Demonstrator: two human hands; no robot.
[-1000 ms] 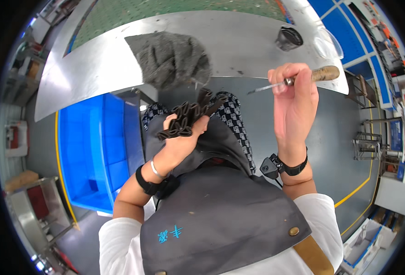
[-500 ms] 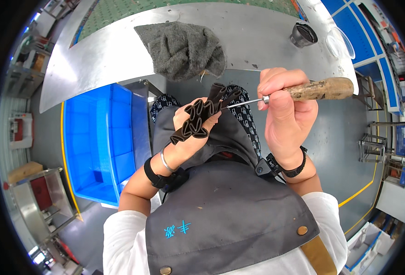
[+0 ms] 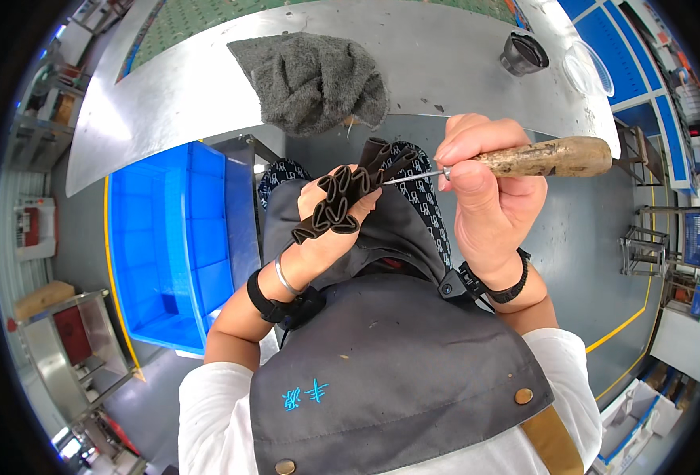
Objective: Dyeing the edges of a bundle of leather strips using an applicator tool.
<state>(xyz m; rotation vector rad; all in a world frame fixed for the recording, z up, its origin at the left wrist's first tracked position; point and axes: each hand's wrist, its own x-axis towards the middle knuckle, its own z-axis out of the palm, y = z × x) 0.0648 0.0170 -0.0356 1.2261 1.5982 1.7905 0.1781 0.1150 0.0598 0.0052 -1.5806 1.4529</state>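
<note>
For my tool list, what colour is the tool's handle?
The handle is light brown with dark stains, best in head view.

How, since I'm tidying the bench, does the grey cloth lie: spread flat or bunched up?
Bunched up: the grey cloth shows deep folds and raised creases on the metal bench.

The left forearm (image 3: 235, 336) slants from the lower left toward the centre of the frame, its left wrist (image 3: 296, 267) continuing that line, and the left hand (image 3: 328, 247) is closed in a grip left of centre, left thumb (image 3: 364, 207) on its right side. At right of centre, the right forearm (image 3: 530, 313) rises to the right hand (image 3: 496, 207), palm side partly in view, with right thumb (image 3: 470, 178) and right forefinger (image 3: 462, 144) pinched together, tips toward the left
</note>
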